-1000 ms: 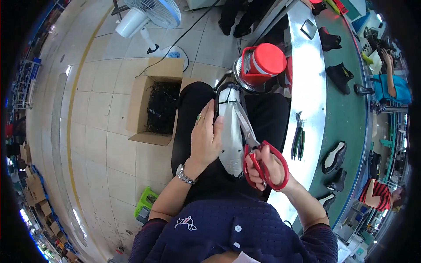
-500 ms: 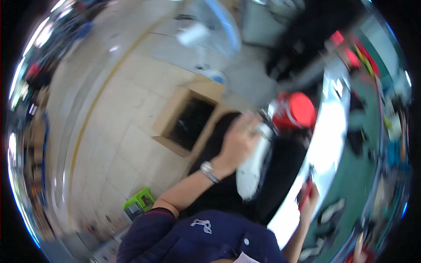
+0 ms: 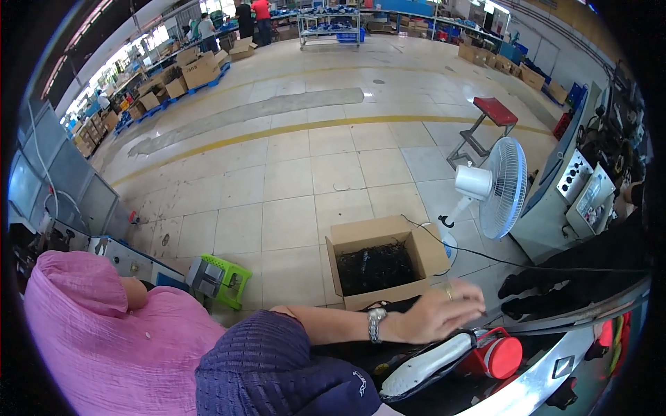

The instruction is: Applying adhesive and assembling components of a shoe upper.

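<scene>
White-soled shoe (image 3: 427,365) just beside the red container (image 3: 504,358)! Our view swings left, work seemingly paused: left grip (image 3: 445,313) open near the shoe, right grip out of sight, its state we can't tell.

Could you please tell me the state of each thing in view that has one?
Left hand: open, fingers slightly bent
Shoe with white underside: underside up
Cardboard box: open, black scraps inside
Red jug: lid on
Pedestal fan: upright; cannot tell whether spinning
Red-topped stool: upright, unoccupied
</scene>
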Available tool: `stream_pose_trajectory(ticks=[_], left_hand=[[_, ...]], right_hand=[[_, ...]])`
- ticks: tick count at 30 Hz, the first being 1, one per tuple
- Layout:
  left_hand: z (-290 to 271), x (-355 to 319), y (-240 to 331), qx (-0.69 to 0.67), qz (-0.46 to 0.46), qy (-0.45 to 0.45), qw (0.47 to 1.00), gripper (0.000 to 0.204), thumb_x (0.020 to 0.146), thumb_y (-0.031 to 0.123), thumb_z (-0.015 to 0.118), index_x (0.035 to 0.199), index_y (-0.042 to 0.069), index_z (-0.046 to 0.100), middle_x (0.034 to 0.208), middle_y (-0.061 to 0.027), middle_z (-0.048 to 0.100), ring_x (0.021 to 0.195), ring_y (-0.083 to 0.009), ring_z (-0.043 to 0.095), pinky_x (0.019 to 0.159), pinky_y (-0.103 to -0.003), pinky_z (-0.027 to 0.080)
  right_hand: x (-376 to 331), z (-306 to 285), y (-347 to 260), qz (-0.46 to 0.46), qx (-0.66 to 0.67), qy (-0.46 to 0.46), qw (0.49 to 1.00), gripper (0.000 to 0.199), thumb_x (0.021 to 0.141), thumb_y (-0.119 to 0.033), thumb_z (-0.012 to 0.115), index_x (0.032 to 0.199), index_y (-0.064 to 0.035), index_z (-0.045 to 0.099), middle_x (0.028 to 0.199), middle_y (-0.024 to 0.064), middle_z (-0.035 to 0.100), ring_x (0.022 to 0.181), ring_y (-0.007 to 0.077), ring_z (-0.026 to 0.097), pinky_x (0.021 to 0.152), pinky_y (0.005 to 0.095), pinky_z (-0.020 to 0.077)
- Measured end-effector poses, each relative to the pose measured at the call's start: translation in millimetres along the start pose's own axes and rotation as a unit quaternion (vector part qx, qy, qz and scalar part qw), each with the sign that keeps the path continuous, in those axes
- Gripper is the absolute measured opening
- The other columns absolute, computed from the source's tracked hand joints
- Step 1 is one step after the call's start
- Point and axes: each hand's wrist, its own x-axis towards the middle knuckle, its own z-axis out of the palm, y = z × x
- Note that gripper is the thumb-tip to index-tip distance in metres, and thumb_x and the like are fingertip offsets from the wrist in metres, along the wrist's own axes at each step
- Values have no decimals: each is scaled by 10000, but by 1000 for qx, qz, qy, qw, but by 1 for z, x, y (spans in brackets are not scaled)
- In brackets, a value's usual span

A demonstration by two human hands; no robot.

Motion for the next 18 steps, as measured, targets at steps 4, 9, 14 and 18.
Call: stream_pose_trajectory(ticks=[4,9,14,18], left_hand=[[-19,-4,-37,91,-68,9,994,190,841,56,660,1026,12,673,1063,-157,583,832,-242,628,713,-312,526],[-23,-85,-141,266,-160,-159,937,376,887,60,584,1254,-8,536,1135,-182,570,1013,-345,576,898,-397,477],[8,-74,-63,52,-108,-264,957,544,901,246,595,1352,10,402,1245,-234,530,1175,-390,479,1033,-476,367],[64,-93,-13,-148,133,-396,897,412,932,292,550,1210,-11,581,1274,-245,537,1329,-397,374,1108,-557,262]], right_hand=[[11,41,20,-96,102,52,989,340,910,-328,577,987,-18,694,932,189,673,779,313,659,656,407,524],[2,44,-23,-221,226,124,941,258,918,-230,580,996,-5,679,968,189,653,840,297,647,735,377,527],[-58,-44,-94,-104,-33,-30,994,208,921,-132,584,1056,12,651,1023,180,641,880,266,642,795,327,528],[-57,-39,-89,-173,121,-69,975,217,921,-122,585,1079,16,639,1036,181,640,893,261,640,806,325,526]])
